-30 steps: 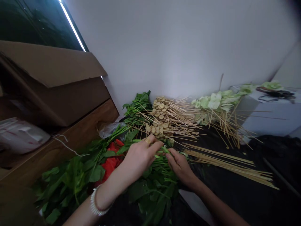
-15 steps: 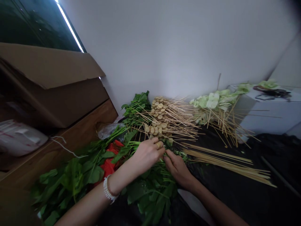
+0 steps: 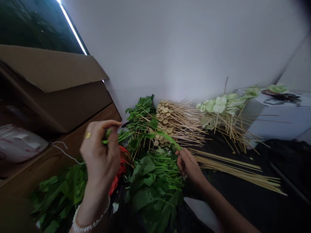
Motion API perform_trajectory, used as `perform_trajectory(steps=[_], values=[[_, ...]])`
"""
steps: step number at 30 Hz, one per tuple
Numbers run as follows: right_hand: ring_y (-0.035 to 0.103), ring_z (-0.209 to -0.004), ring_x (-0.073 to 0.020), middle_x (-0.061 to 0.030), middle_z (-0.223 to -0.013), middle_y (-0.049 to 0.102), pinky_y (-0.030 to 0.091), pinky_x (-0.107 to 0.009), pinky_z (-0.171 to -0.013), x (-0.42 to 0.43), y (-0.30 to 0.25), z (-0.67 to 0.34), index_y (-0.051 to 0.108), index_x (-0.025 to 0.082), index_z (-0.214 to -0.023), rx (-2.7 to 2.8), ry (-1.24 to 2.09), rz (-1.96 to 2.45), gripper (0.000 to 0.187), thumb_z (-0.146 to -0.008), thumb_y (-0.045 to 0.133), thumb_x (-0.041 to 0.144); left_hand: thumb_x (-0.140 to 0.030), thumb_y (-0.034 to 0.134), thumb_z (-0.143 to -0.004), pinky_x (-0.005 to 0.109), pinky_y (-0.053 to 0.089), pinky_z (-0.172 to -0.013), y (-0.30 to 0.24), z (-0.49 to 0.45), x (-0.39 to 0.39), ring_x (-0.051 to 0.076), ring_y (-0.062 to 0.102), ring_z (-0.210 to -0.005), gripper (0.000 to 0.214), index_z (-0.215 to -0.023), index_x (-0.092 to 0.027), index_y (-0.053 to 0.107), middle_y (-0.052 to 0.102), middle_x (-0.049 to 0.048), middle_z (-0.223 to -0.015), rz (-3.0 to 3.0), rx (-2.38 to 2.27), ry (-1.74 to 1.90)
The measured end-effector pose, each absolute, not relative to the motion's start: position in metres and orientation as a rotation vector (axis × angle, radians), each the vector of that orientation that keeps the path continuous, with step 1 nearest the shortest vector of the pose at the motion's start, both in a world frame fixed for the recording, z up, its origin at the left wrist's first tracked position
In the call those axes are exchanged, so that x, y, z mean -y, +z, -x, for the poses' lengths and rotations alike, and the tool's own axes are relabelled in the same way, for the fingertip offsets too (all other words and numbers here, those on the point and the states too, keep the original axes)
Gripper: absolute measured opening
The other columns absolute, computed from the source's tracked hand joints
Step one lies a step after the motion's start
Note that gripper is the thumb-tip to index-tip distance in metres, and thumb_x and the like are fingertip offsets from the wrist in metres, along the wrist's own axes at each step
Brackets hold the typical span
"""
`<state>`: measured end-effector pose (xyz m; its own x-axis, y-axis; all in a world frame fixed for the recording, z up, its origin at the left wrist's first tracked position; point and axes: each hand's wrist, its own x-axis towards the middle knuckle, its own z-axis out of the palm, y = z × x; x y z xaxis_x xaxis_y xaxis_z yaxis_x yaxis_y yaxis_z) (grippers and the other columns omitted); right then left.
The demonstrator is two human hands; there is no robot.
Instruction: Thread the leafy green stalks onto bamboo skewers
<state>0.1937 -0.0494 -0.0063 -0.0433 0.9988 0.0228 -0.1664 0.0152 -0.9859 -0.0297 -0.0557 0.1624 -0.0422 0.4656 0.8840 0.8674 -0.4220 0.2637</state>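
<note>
My left hand, with a ring and a beaded bracelet, is raised on the left, its fingers curled around a bit of green stem. My right hand pinches the lower end of a leafy green stalk, which slants up and left with its leaves toward the middle. Below and between the hands lies a pile of leafy greens, stems to the right. More loose greens lie at the lower left, partly behind my left wrist, next to a red plastic bag.
Skewers of round pale slices lie near the wall, beside a bunch of greens. Cabbage skewers rest farther right. Bare bamboo sticks lie on the black sheet. A cardboard box stands at the left.
My hands have moved apart from over the pile. The left went up and left with a bit of green; the right shifted slightly right, and a leafy stalk now shows in it.
</note>
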Motion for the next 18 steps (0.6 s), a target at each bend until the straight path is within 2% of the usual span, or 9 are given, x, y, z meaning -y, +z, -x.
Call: perform_trajectory(steps=[4,6,7,9,11,12,15,18], values=[[0.032,-0.032,-0.0066,0.0099,-0.044,0.045,0.02,-0.017,-0.033,0.048,-0.006,-0.195,0.051,0.021,-0.09,0.957,1.436,0.949,0.042,-0.09,0.046,0.063,-0.028,0.046,-0.098,0.041,0.042,-0.09,0.16,0.042,0.067,0.023,0.055,-0.101,0.021,-0.094,-0.025,0.066,0.069,0.0032,-0.095,1.791,1.532,-1.393],[0.031,-0.032,-0.0059,0.0101,-0.044,0.045,0.019,-0.017,-0.033,0.049,-0.006,-0.194,0.051,0.021,-0.09,0.935,1.476,0.897,0.04,-0.091,0.048,0.061,-0.029,0.045,-0.099,0.04,0.042,-0.093,0.15,0.045,0.063,0.023,0.055,-0.105,0.021,-0.095,-0.025,0.065,0.07,0.0029,-0.098,1.906,1.556,-1.378],[0.031,-0.032,-0.0057,0.01,-0.044,0.045,0.019,-0.016,-0.033,0.049,-0.006,-0.193,0.051,0.021,-0.09,0.931,1.491,0.877,0.04,-0.091,0.048,0.06,-0.029,0.044,-0.099,0.037,0.044,-0.09,0.145,0.045,0.059,0.021,0.058,-0.101,0.02,-0.096,-0.025,0.064,0.071,0.0023,-0.096,1.977,1.573,-1.388],[0.031,-0.033,-0.0053,0.0097,-0.045,0.045,0.019,-0.016,-0.033,0.05,-0.006,-0.192,0.051,0.021,-0.09,0.924,1.518,0.849,0.038,-0.092,0.048,0.058,-0.031,0.043,-0.1,0.029,0.047,-0.074,0.135,0.046,0.052,0.016,0.061,-0.08,0.021,-0.098,-0.024,0.062,0.068,-0.0001,-0.082,2.074,1.64,-1.425],[0.031,-0.033,-0.005,0.0097,-0.045,0.045,0.019,-0.016,-0.033,0.05,-0.007,-0.191,0.051,0.021,-0.09,0.92,1.531,0.832,0.038,-0.093,0.048,0.058,-0.032,0.043,-0.099,0.023,0.044,-0.06,0.126,0.047,0.047,0.012,0.057,-0.062,0.021,-0.101,-0.022,0.062,0.063,-0.003,-0.071,2.115,1.728,-1.388],[0.031,-0.032,-0.0049,0.0098,-0.045,0.045,0.019,-0.016,-0.033,0.05,-0.008,-0.191,0.051,0.021,-0.09,0.919,1.535,0.825,0.038,-0.093,0.048,0.059,-0.033,0.046,-0.098,0.022,0.043,-0.058,0.122,0.047,0.045,0.012,0.057,-0.059,0.021,-0.101,-0.022,0.063,0.062,-0.0036,-0.069,2.125,1.74,-1.344],[0.031,-0.032,-0.0049,0.01,-0.044,0.044,0.019,-0.016,-0.033,0.05,-0.009,-0.191,0.051,0.021,-0.09,0.914,1.535,0.821,0.04,-0.092,0.048,0.06,-0.035,0.057,-0.093,0.023,0.046,-0.065,0.109,0.046,0.039,0.013,0.062,-0.068,0.018,-0.097,-0.02,0.067,0.066,-0.0007,-0.077,2.166,1.608,-1.205],[0.031,-0.032,-0.005,0.0098,-0.044,0.045,0.019,-0.016,-0.033,0.05,-0.009,-0.19,0.051,0.02,-0.091,0.937,1.528,0.826,0.039,-0.093,0.048,0.059,-0.029,0.059,-0.092,0.027,0.049,-0.072,0.094,0.043,0.028,0.017,0.065,-0.08,0.018,-0.102,-0.02,0.071,0.069,0.005,-0.094,2.125,1.447,-1.051]])
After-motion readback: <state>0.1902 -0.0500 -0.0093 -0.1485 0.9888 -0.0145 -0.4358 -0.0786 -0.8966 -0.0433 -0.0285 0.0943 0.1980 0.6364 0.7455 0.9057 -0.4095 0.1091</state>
